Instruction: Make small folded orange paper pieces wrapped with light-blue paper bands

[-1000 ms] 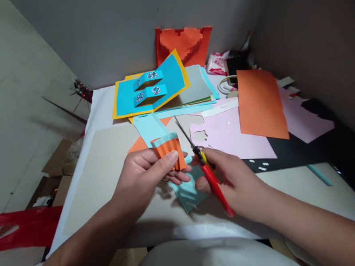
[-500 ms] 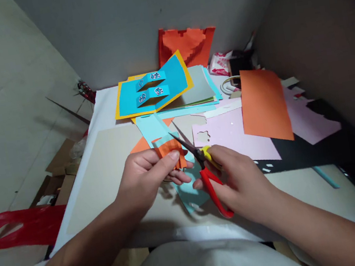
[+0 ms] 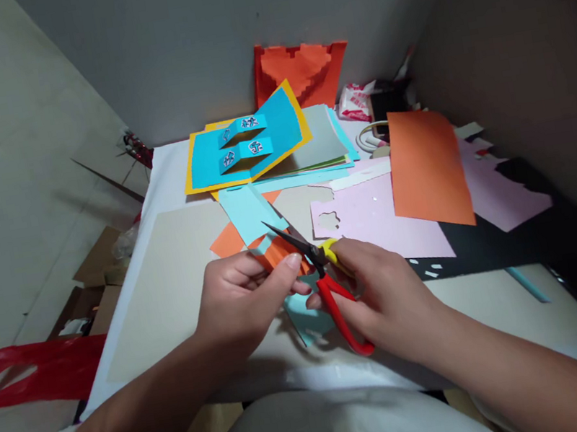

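Observation:
Between the thumb and fingers of my left hand (image 3: 249, 291) is a folded piece of orange paper (image 3: 274, 251), its lower part covered by the thumb. My right hand (image 3: 379, 285) grips scissors (image 3: 343, 309) with red and yellow handles and dark blades. The blades are parted and point up and left, at the right side of the orange paper; whether they touch it I cannot tell. Beneath my hands lie a light blue paper strip (image 3: 249, 211) and a light blue piece (image 3: 310, 318).
A blue and yellow pop-up card (image 3: 281, 137) rests on stacked paper at the back. Behind it a red paper piece (image 3: 298, 72) leans on the wall. Pink paper (image 3: 364, 211), an orange sheet (image 3: 427, 172) and a black sheet (image 3: 480, 248) lie to the right. A red bag (image 3: 65, 364) hangs left.
The scissors have shifted slightly left and down across the orange paper, and their blades look less widely parted. My left hand has tilted the paper a little and lowered it slightly.

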Demonstrator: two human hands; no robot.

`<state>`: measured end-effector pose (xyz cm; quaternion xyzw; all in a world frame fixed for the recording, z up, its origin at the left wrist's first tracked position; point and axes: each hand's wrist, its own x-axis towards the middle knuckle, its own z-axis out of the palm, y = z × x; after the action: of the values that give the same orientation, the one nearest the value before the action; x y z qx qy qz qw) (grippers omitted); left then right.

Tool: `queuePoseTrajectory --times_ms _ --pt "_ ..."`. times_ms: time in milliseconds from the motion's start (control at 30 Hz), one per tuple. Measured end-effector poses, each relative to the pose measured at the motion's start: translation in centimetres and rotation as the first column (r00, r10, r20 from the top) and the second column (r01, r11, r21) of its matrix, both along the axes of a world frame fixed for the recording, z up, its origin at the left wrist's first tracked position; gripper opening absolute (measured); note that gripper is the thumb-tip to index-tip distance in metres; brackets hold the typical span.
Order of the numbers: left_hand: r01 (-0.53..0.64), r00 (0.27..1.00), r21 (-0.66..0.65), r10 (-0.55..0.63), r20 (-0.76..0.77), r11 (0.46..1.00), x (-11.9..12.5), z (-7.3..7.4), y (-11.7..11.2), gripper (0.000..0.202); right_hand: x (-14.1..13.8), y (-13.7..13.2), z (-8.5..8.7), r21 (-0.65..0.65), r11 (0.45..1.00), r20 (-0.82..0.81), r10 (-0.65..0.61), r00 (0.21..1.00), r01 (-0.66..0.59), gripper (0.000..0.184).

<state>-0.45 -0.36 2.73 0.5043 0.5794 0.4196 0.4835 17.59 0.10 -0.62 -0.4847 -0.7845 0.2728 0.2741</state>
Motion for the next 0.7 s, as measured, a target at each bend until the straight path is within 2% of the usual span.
queuePoseTrajectory --times_ms 267,400,567,700 --pt "0.011 1.000 0.020 -0.010 -0.024 1.000 0.22 0.21 -0.04 0.023 0.12 -0.12 -0.07 -0.016 1.000 -0.004 0.010 1.000 -0.010 0.019" --pt "0.045 0.999 0.031 -0.045 -0.004 0.998 0.41 0.24 -0.13 0.029 0.23 -0.10 -0.10 -0.014 1.000 0.002 0.002 1.000 -0.002 0.026" --pt "0.007 0.999 0.058 -0.004 -0.049 0.998 0.59 0.22 -0.28 0.031 0.34 -0.18 -0.26 -0.007 1.000 -0.019 0.002 1.000 -0.002 0.030" --pt "0.010 0.997 0.060 -0.005 -0.074 0.998 0.49 0.28 -0.30 0.031 0.41 -0.28 -0.31 -0.015 1.000 -0.014 0.008 1.000 -0.008 0.024"
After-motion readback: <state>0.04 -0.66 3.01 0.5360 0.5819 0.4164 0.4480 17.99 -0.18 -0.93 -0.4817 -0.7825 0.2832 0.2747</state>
